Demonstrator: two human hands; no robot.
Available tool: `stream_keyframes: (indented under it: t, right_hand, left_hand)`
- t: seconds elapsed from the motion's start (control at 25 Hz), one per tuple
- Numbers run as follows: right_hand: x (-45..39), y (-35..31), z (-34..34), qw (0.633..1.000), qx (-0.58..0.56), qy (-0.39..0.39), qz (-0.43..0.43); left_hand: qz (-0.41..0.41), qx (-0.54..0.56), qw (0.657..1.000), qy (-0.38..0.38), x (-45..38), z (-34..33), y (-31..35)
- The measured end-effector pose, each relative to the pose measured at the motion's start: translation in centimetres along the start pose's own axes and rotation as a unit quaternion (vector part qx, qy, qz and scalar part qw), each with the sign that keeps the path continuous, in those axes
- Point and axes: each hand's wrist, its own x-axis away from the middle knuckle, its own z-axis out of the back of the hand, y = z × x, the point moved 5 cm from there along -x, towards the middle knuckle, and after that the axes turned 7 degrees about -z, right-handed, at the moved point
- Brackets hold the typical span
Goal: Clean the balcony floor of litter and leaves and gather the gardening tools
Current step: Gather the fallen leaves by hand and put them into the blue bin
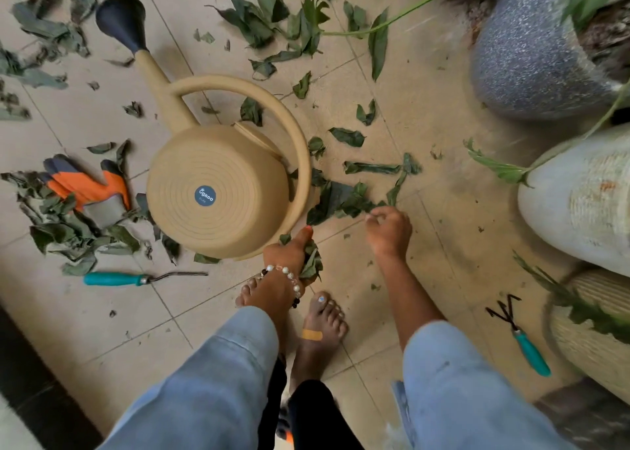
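A tan plastic watering can [218, 190] lies tipped on the beige tiled balcony floor [426, 115], its ribbed round base facing the camera and its long axis running toward the upper left, where the spout ends in a black funnel-shaped rose [121, 18]; its loop handle arcs over the right side. Torn green leaves [259, 23] are scattered across the floor all round it. The left hand [289, 253] reaches down just beside the can's lower edge, fingers curled round a bunch of gathered green leaves [313, 262], a beaded bracelet on its wrist. The right hand [388, 228] is lowered with its fingertips pinching at a leaf cluster [344, 200] on the floor beside the can. An orange and grey gardening glove [88, 183] lies left of the can among leaves. A teal-handled weeder [136, 278] lies below it, tip pointing right. A teal-handled hand rake [518, 330] lies at the right near a woven planter [586, 340], prongs pointing up-left.
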Motion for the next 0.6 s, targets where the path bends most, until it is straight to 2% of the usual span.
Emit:
stream_keyframes:
  t: [0.12, 0.2, 0.28, 0.36, 0.48, 0.6]
  right_hand:
    - [-2.7, 1.0, -3.0, 0.980, 0.180, -0.081, 0.037]
    - [-3.4, 0.9, -3.4, 0.974, 0.212, -0.053, 0.061]
    - [-3.8, 0.3, -1.9, 0.980, 0.180, 0.052, 0.064]
    - [-4.2, 0.1, 0.1, 0.986, 0.097, 0.129, 0.043]
    - [-5.8, -0.4, 1.5, 0.992, -0.014, 0.124, 0.012]
    - [-7.6, -0.3, 0.1, 0.996, -0.015, 0.072, -0.051]
  left_hand:
    - [0.026, 0.003, 0.999, -0.033, -0.6, 0.5, 0.2]
    - [0.036, 0.002, 0.998, -0.047, -1.0, 0.7, 0.4]
    - [0.055, 0.013, 0.996, -0.063, -1.3, 0.6, 0.1]
    - [0.071, 0.003, 0.994, -0.082, -1.4, 0.2, 0.0]
    - [0.069, -0.018, 0.992, -0.106, -1.3, -0.9, 0.3]
    - [0.066, -0.016, 0.991, -0.111, -2.0, -2.1, 0.7]
